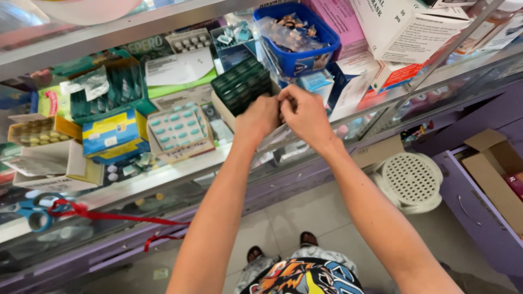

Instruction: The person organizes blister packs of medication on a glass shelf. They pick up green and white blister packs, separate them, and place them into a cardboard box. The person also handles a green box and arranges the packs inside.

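Where both hands meet above the glass desk (pixel 163 179), a stack of dark green blister packs (pixel 241 84) leans in its open box. Left hand (pixel 260 115) curls against that box; right hand (pixel 305 111) pinches something too small to tell. A blue tub (pixel 313 51) stands just behind, and scissors (pixel 35 209) lie far left.

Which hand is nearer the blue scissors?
Left. The left hand is nearer the blue scissors, which lie far to its lower left; the right hand sits just beyond.
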